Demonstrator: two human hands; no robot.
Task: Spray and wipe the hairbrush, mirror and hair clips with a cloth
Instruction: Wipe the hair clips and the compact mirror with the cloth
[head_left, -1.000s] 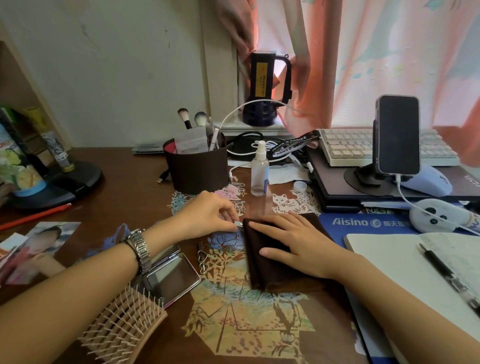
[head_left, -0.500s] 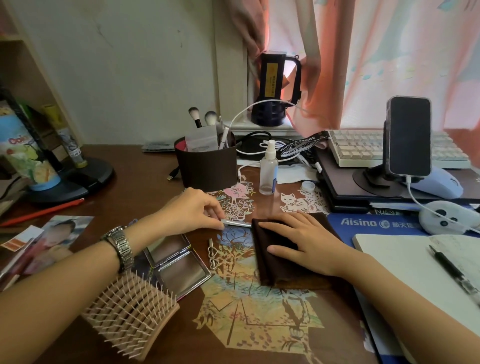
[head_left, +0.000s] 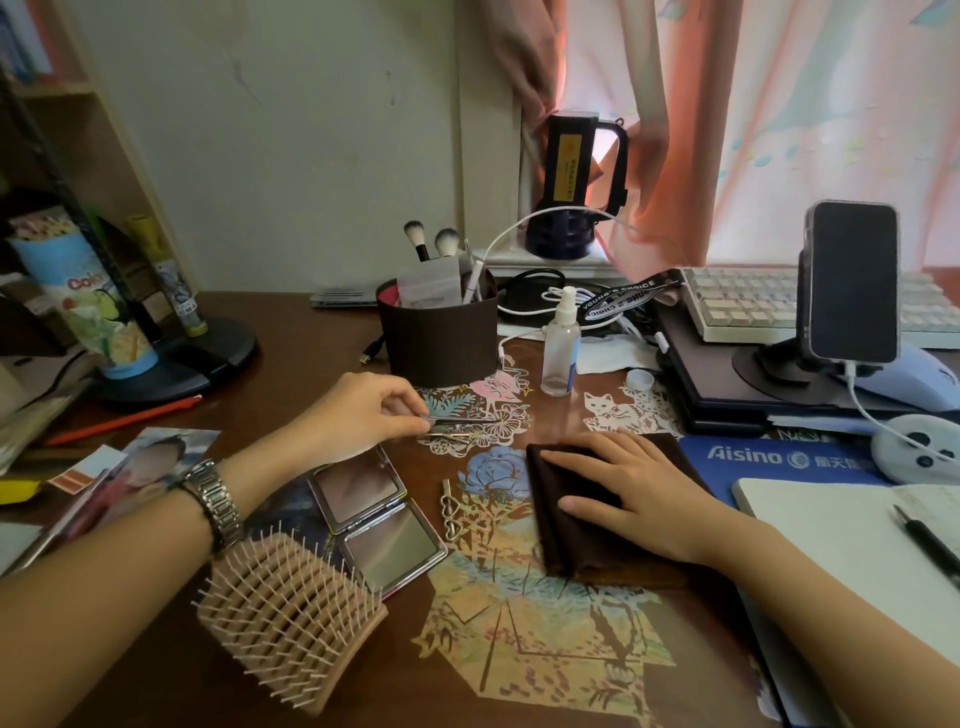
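Observation:
My left hand (head_left: 363, 415) pinches a thin silver hair clip (head_left: 462, 423) just above the desk, left of the cloth. My right hand (head_left: 628, 486) rests flat, fingers straight, on the folded dark brown cloth (head_left: 561, 540). A second hair clip with heart shapes (head_left: 451, 510) lies on the desk between the cloth and the open compact mirror (head_left: 376, 517). The wooden hairbrush (head_left: 291, 618) lies bristles up at the near left, under my left forearm. A small clear spray bottle (head_left: 561, 345) stands upright behind the clips.
A brown holder with makeup brushes (head_left: 436, 338) stands behind my left hand. A phone on a stand (head_left: 849, 283), keyboard (head_left: 743, 306), mouse (head_left: 904, 379) and open notebook with pen (head_left: 857, 540) fill the right side. Photos (head_left: 130, 467) and a red pencil (head_left: 124, 420) lie at left.
My left hand has drawn the silver clip leftward, away from the cloth's edge. My right hand has stayed flat on the cloth.

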